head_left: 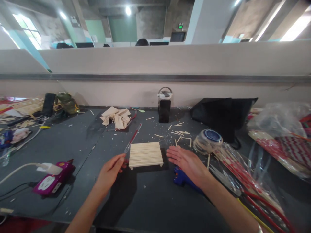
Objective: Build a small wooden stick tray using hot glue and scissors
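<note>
The stick panel (146,154), made of thin pale sticks laid side by side, rests on the tabletop (150,207) between the two hands, to the right of the left hand (113,168) and to the left of the right hand (186,161). Its long axis runs crosswise, from one hand toward the other, and small feet show at its near corners. The left hand is the nearer, its fingertips just beside the panel's left edge; contact cannot be confirmed. That hand is narrow, with thumb and forefinger drawn together and the other fingers curled under; whether it grips anything cannot be told. A clear strip with red marking (133,136) extends forward from beside its fingertips. The right hand is wide and flat, fingers extended toward the panel's right edge, with a gap visible; no object is seen in it. A blue tool (179,177), apparently a glue gun, lies partly hidden below the right hand. Loose stick pieces (181,132) lie scattered beyond that hand. Both forearms reach forward and inward from the near edge.
</note>
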Tool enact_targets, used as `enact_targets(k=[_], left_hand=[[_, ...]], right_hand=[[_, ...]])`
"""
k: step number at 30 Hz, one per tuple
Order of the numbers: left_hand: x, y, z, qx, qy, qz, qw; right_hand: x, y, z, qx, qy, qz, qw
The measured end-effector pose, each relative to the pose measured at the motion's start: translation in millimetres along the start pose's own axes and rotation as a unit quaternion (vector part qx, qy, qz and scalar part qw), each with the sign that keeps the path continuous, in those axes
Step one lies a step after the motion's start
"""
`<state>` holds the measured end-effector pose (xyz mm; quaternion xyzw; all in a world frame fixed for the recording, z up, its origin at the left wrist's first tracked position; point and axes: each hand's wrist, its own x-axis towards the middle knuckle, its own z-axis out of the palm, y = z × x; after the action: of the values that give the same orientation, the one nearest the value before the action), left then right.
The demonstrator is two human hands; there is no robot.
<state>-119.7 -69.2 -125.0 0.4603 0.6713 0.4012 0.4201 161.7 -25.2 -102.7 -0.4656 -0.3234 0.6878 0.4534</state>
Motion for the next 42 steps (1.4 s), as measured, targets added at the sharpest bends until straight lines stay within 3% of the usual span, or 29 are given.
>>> enact_targets(k=[7, 12, 20, 25, 29, 34, 42], left_hand=[[1, 3, 20.1, -0.04, 0.025, -0.015, 0.999], [5, 2, 29.8, -0.033, 0.02, -0.014, 0.999], [9, 6, 20.7, -0.022, 0.013, -0.004, 1.0], [9, 3, 17.7, -0.022, -0.002, -0.003, 1.0], [5, 1, 16.9, -0.03, 0.025, -0.009, 0.999], [-3, -2, 8.7, -0.042, 0.064, -0.014, 0.997], [-12, -15, 11.0, -0.015, 0.034, 0.018, 0.999]], right_hand=[[-29, -4, 7, 0.01, -0.018, -0.057, 0.998], [-14, 10, 9, -0.007, -0.016, -0.019, 1.0], [10, 11, 27, -0.028, -0.124, -0.014, 0.992], [13, 14, 23, -0.042, -0.087, -0.006, 0.995], [-4, 6, 11, -0.05, -0.034, -0.023, 0.998], [-41, -3, -4, -0.073, -0.026, -0.04, 0.996], [-72, 35, -3, -0.161, -0.073, -0.026, 0.984]])
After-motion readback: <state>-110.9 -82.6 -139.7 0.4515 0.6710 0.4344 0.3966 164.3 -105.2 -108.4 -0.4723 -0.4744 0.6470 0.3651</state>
